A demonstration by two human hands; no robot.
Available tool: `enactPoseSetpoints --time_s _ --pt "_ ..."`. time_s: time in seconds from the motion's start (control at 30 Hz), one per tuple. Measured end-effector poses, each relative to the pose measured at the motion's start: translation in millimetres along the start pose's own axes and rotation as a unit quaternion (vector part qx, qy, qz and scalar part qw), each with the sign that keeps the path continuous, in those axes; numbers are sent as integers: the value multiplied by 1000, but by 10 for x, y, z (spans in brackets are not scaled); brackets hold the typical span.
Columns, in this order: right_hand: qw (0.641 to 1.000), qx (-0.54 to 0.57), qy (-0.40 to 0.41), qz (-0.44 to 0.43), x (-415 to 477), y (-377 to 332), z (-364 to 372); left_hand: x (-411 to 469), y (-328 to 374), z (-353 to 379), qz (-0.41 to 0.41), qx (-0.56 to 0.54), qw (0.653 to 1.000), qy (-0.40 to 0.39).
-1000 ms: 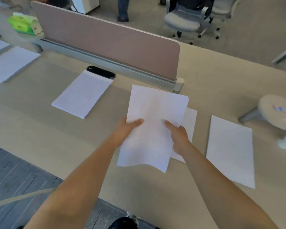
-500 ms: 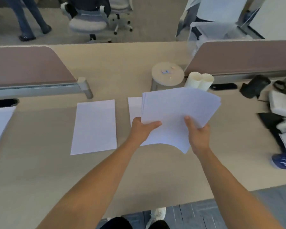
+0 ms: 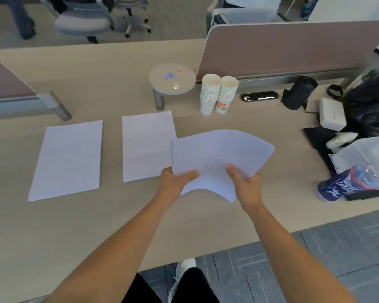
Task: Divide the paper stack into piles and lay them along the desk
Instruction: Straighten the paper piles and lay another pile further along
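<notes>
I hold a white paper stack [image 3: 219, 156] above the beige desk [image 3: 85, 226], its far end fanned and bent to the right. My left hand [image 3: 175, 182] grips its near left corner with the thumb on top. My right hand [image 3: 245, 184] pinches the near right edge. Two flat paper piles lie on the desk to the left: one pile [image 3: 68, 158] further left and a second pile [image 3: 147, 145] just beside the held stack, partly overlapped by it in view.
Two stacks of paper cups [image 3: 218, 94] and a small round stand [image 3: 172, 78] sit behind the papers. A pink divider panel [image 3: 293, 49] runs along the back right. Black bags, a white box [image 3: 332, 114], a clear container [image 3: 368, 149] and a blue wrapped roll [image 3: 348, 186] crowd the right end.
My view has swung right along the desk. The held stack has moved right past the second pile and lower toward the desk. Both hands keep their hold.
</notes>
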State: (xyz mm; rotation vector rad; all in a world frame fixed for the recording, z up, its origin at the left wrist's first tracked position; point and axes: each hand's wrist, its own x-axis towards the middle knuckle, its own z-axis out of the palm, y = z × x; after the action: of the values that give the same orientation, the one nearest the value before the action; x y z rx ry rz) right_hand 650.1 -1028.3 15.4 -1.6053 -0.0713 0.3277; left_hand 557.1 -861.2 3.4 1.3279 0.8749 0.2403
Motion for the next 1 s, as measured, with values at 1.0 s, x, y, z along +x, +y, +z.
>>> enactPoseSetpoints --time_s 1.0 --pt "995 0 12 -96 -270 -690 -467 -637 491 354 142 -54 988 -1"
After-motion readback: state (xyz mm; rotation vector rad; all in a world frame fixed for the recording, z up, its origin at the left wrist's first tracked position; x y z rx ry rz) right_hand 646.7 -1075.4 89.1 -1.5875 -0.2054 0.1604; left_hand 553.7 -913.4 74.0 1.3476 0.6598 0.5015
